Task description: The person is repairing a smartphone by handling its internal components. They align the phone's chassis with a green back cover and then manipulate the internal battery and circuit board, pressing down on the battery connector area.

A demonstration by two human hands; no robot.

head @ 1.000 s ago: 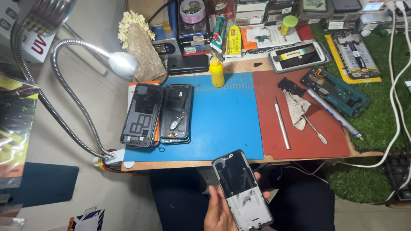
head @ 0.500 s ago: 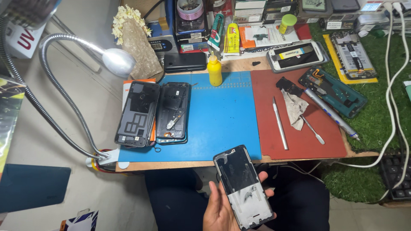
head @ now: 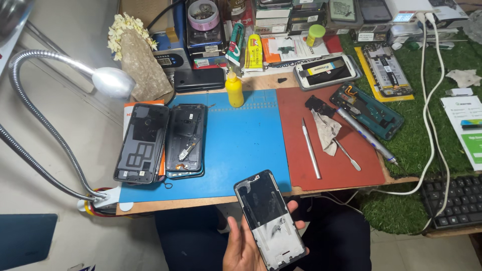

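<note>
your left hand (head: 251, 248) cradles a stripped phone frame (head: 270, 221) from beneath, palm up, fingers wrapped round both long edges; it is held below the near edge of the workbench (head: 201, 203), over your lap. your right hand is not in view. judged from its look, the frame is light, thin and stiff, yet liable to bend or crack if twisted, with adhesive residue on its lower half. grip by the long side rails, not the flat inner face. on the blue mat (head: 241, 145) lie two opened phone bodies (head: 163, 141) side by side, well apart from your hand; a yellow bottle (head: 234, 89) stands at the far edge. the red mat (head: 326, 145) carries tweezers (head: 311, 149), a crumpled cloth (head: 326, 131) and a spudger (head: 347, 154).
</note>
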